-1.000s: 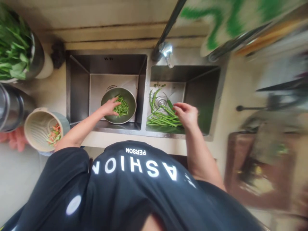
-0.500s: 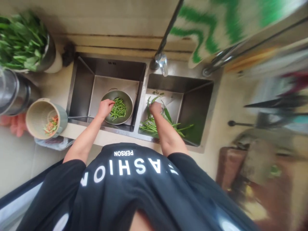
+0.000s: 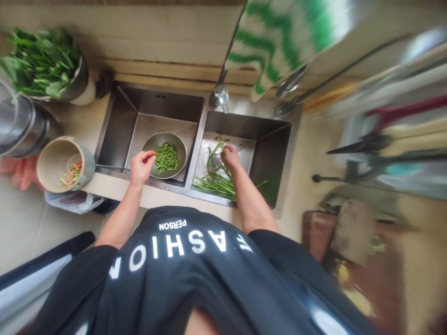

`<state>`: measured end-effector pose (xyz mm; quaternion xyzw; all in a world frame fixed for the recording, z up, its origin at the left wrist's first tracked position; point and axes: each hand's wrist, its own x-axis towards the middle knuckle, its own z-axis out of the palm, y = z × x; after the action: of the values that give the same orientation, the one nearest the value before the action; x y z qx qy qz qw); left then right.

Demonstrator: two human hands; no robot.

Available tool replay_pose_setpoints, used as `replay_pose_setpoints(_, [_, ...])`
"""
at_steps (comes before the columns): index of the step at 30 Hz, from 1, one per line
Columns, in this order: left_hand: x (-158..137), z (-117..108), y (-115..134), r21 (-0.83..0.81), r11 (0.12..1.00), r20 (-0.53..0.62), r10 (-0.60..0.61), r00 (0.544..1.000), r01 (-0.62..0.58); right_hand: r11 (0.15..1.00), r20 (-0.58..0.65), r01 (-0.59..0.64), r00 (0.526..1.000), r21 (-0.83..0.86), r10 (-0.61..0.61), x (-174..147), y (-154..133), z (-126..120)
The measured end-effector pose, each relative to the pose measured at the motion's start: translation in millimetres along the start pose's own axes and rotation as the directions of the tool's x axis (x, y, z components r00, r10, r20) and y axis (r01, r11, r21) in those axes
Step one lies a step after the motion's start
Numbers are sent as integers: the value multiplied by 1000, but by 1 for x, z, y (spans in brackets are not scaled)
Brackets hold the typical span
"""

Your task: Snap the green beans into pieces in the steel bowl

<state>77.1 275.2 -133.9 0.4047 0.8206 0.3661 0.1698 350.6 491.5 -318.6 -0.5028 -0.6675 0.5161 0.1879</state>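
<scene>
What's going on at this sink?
Someone in a dark T-shirt is handling green vegetables at a double sink. Their left hand is at the rim of a round pan in the left basin, with short green pieces inside. The right hand is over long green stalks in the right basin. Whether either hand grips anything is too small to tell. Orange and green scraps lie in a pale bucket nearby.

We hold our left grip (image 3: 141,167) at the rim of a pan (image 3: 182,157) of cut beans (image 3: 166,157) in the left basin (image 3: 148,123); our right grip (image 3: 230,156) touches long beans (image 3: 215,183) in the right basin (image 3: 268,156).
</scene>
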Motion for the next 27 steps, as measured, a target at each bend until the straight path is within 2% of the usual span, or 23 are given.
replay_pose_setpoints(2, [0,-1,8,-29,999,-9,34,999,-34,977,12,-165,986,137,165,-11,-10,-16])
replay_pose_setpoints(4, [-1,-1,15,-53,997,-15,56,998,-57,911,47,-305,952,277,304,-25,-23,-29])
replay_pose_setpoints(6, [-1,-1,20,-88,994,-20,68,997,-69,837,65,-376,922,398,383,-38,-38,-39])
replay_pose_setpoints(7, [-2,0,22,-115,991,-23,70,997,-72,824,51,-361,924,436,378,-45,-47,-42])
replay_pose_setpoints(9, [-4,3,28,-198,978,-29,58,998,-62,815,26,-266,955,514,295,-58,-67,-46])
replay_pose_setpoints(12, [-9,11,38,-410,912,-5,1,1000,-3,812,2,-61,997,581,73,-79,-108,-40])
replay_pose_setpoints(15, [-16,16,52,-625,777,76,-40,996,79,833,12,121,988,539,-151,-102,-156,-21])
replay_pose_setpoints(18, [-19,9,63,-736,670,112,-28,993,101,846,62,254,946,470,-318,-122,-199,7])
replay_pose_setpoints(20, [-19,-4,65,-770,636,63,-19,998,61,836,82,348,904,425,-419,-130,-220,27])
replay_pose_setpoints(24, [-20,-36,59,-761,647,-47,2,999,-37,794,122,534,802,291,-584,-136,-247,55])
replay_pose_setpoints(27, [-28,-52,53,-718,692,-59,35,998,-67,738,191,659,714,142,-674,-137,-261,65])
